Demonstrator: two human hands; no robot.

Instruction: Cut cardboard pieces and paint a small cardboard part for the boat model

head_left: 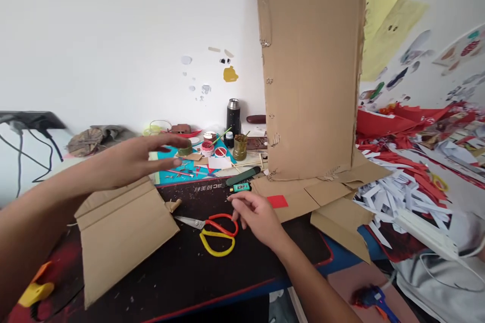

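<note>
My left hand is raised over a folded piece of corrugated cardboard. Its fingers stretch out to the right with a gap between them, and nothing is in them. My right hand hangs with loosely bent fingers just at the scissors; whether a fingertip touches the red handle I cannot tell. The scissors lie on the dark mat with their blades to the left, one handle red and the other yellow. Just beyond the right hand are a teal lighter and a green utility knife.
A tall cardboard panel stands upright behind, over flat cardboard scraps and a red paper piece. Paint jars and a black thermos stand by the wall. Paper strips pile at right; a blue glue gun lies lower right.
</note>
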